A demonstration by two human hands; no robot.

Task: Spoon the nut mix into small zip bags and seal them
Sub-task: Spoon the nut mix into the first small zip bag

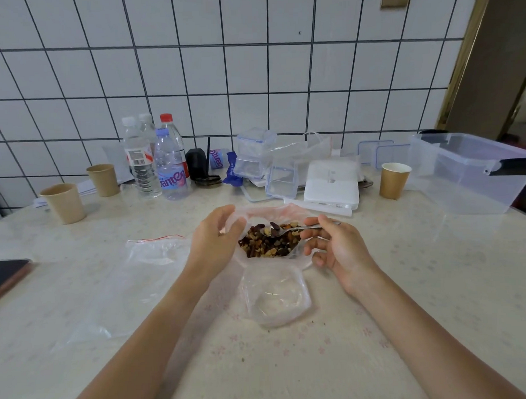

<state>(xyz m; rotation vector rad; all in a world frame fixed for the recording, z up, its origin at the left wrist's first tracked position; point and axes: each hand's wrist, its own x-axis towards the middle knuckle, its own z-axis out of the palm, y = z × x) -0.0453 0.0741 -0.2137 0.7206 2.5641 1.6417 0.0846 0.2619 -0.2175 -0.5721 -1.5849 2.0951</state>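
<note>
Small zip bag (277, 300) lies before nut mix (269, 244).

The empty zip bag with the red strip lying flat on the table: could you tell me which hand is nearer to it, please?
Left. The left hand is just right of the empty zip bag, holding the nut mix bag's rim; the right hand, holding the spoon, is beyond that bag.

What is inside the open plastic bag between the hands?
The plastic bag holds nut mix, and the spoon carries some above it. The bag's bottom is covered by the mix.

Right hand (332, 244) lifting loaded spoon (286, 229) over nut mix (269, 247), left hand (215, 239) gripping bag rim (256, 210)
</note>
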